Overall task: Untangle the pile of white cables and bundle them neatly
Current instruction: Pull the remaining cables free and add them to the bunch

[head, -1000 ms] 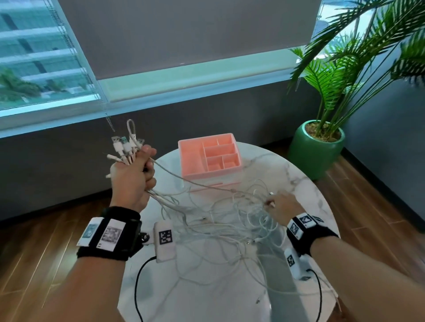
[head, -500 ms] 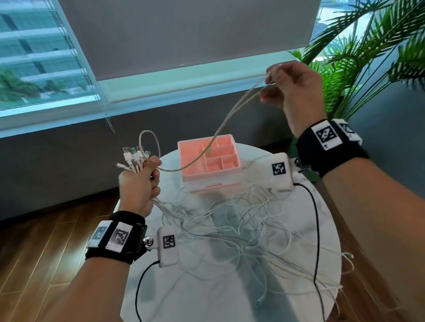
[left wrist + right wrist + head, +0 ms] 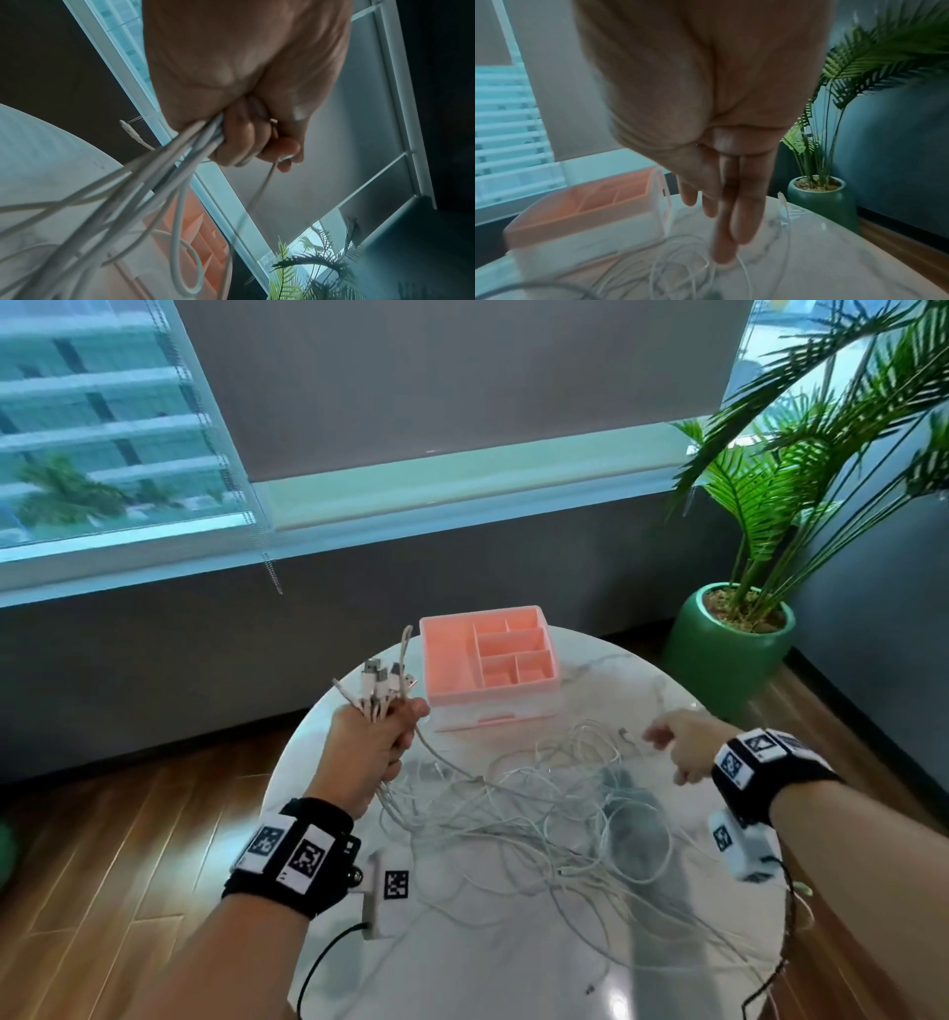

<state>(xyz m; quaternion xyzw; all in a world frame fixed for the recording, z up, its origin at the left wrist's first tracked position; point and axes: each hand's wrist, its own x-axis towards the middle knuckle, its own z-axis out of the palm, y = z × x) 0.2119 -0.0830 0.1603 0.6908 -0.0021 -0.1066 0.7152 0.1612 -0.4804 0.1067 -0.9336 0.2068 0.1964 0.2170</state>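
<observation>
1. Tangled thin white cables (image 3: 539, 814) sprawled on round white marble table (image 3: 513, 978), near pink plastic compartment organizer (image 3: 488, 670).
2. Plug ends fisted upright in left hand (image 3: 369, 752).
3. Right hand (image 3: 683, 747) reached over the tangle, fingers (image 3: 729, 233) extended, gripping nothing.

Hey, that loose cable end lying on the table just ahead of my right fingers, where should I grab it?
Pinch the loose cable end at its small plug, coming down from above with the right hand. The plug lies apart from the tangle, so a thumb-and-finger pinch there likely catches just that one cable.
</observation>
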